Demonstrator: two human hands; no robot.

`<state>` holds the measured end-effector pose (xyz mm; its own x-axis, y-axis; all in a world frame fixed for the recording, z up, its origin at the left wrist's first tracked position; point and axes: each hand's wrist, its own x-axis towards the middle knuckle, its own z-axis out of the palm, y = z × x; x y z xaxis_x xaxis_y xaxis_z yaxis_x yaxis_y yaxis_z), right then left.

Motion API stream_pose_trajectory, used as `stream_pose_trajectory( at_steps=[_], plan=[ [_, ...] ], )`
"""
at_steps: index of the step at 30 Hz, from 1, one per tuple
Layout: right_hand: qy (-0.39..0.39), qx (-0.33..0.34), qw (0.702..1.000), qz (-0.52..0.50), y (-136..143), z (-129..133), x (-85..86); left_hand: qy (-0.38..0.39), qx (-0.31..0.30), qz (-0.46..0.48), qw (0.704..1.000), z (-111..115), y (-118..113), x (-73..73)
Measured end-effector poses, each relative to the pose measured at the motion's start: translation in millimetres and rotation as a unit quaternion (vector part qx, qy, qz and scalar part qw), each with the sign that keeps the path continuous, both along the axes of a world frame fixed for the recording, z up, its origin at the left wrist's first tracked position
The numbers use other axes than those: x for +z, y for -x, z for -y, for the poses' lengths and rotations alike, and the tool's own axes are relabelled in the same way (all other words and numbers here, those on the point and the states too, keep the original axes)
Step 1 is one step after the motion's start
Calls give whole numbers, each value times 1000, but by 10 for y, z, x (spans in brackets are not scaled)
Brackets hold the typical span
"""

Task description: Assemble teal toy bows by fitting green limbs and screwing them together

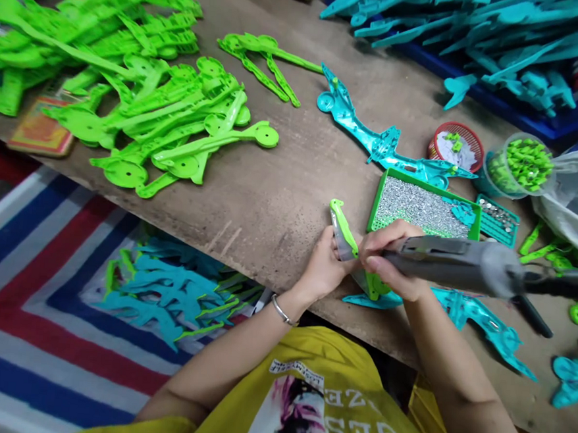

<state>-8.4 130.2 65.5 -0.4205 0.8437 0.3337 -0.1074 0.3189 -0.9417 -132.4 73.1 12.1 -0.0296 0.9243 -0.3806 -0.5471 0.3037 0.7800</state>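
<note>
My left hand (322, 268) is closed around a small green-and-grey plastic part (345, 228), whose upper end sticks out past the fingers. In my right hand (393, 240) is a dark grey power screwdriver (454, 262), lying nearly level with its front end toward the left hand. Whether its tip touches the part is hidden by the fingers. Just beyond the right hand stands a green tray (376, 199) full of small metal screws (418, 202). A turquoise plastic piece (484, 326) lies partly under the right forearm, and a green piece (376, 287) shows below the right hand.
Green plastic arms (177, 119) are heaped at left. Another turquoise piece (373, 140) lies behind the tray. A red basket (480, 149), a tub of small green parts (520, 165) and a blue crate (504, 106) of turquoise pieces stand right. Below the table edge, a striped sheet (90, 295) holds more parts.
</note>
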Motion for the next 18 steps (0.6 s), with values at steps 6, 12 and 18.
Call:
stream_pose_trajectory(
  at_steps=[6, 12, 18],
  plan=[
    [-47, -197, 971, -129, 4, -229, 85, 41, -1, 15, 999, 6, 23, 30],
    [-28, -246, 964, -102, 0, -380, -101, 45, 46, 25, 998, -107, 104, 43],
    [-31, -254, 964, -68, 40, -430, -239, 58, 51, 42, 996, -195, 168, 93]
  ],
)
